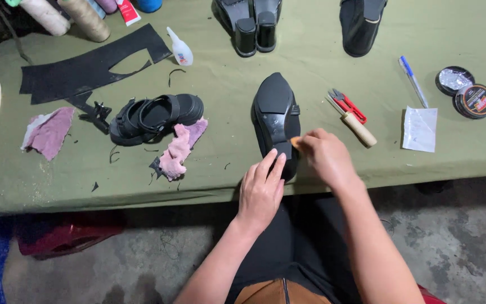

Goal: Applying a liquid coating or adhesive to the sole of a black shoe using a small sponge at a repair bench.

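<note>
Shoe (275, 115) lying sole-up at table's (310, 62) near edge | left hand (261, 188) pressing flat on heel, fingers apart | right hand (324, 156) pinching something small and orange, possibly a tool, at the heel's right side | steadying heel firmly is helping.
</note>
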